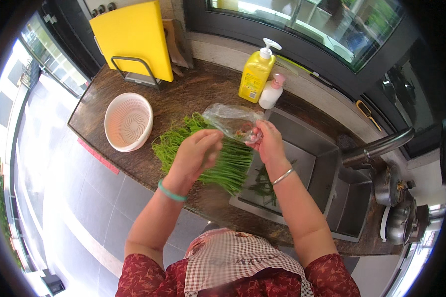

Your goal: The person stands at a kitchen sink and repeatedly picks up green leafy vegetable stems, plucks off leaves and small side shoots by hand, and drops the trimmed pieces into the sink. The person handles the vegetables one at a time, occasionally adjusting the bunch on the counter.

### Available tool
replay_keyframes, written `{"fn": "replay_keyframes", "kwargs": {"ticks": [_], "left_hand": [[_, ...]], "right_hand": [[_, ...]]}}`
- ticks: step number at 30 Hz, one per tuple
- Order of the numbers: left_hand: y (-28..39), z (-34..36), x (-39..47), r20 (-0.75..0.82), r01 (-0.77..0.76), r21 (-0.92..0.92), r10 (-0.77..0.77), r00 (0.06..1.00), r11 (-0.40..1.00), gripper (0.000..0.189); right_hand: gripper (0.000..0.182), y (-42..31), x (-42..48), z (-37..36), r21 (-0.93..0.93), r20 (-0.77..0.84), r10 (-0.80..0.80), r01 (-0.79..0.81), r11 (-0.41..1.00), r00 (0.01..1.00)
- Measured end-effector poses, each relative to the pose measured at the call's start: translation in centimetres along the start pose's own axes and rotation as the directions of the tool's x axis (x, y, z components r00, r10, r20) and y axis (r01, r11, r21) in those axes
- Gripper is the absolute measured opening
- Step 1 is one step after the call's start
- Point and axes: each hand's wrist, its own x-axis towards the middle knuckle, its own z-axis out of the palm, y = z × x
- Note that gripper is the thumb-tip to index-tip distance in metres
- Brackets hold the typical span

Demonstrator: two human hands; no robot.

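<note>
My right hand (270, 144) grips one end of a clear plastic bag (225, 115), held above the greens and the sink's near-left corner. Small reddish bits show through the film near my fingers. To the left, my left hand (197, 154) hovers over the greens with curled fingers; whether it pinches anything is hidden. Beneath both hands lies a wide bundle of long green leafy stems (228, 161) on the brown stone counter (133, 167). Its cut ends reach the rim of the metal sink (304, 163). Loose green stem pieces (264, 185) lie in the basin.
A white and pink colander (129, 120) stands left of the greens. Behind are yellow cutting boards (133, 41) in a rack, a yellow pump bottle (257, 74) and a white pump bottle (271, 92). The faucet (379, 146) and metal pots (397, 219) are at right.
</note>
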Motion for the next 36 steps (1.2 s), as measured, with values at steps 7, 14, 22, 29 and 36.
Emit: {"fn": "replay_keyframes", "kwargs": {"ticks": [7, 14, 22, 29, 36], "left_hand": [[-4.7, 2.4, 14.0, 0.347, -0.122, 0.788, -0.272, 0.897, 0.603, 0.015], [-4.8, 3.7, 19.5, 0.446, -0.402, 0.877, -0.135, 0.885, 0.261, 0.019], [1.2, 3.3, 16.5, 0.500, -0.518, 0.782, -0.146, 0.854, -0.346, 0.020], [3.1, 4.4, 13.9, 0.484, -0.426, 0.844, 0.117, 0.867, -0.327, 0.011], [4.8, 4.7, 12.6, 0.414, -0.414, 0.910, -0.022, 0.910, -0.008, 0.024]], "right_hand": [[0.016, 1.1, -2.0, -1.9, 0.043, 0.034, 0.029, -0.030, 0.999, 0.999], [0.013, 0.5, -3.3, -2.9, 0.014, 0.025, 0.085, -0.086, 0.996, 0.996], [0.014, -1.1, 0.6, -2.7, -0.072, -0.004, -0.012, 0.012, 0.997, 1.000], [0.015, -1.6, 1.6, -1.5, -0.192, 0.048, -0.049, 0.058, 0.980, 0.998], [0.014, -2.1, 2.0, -1.1, -0.237, 0.051, -0.074, 0.084, 0.968, 0.996]]}}
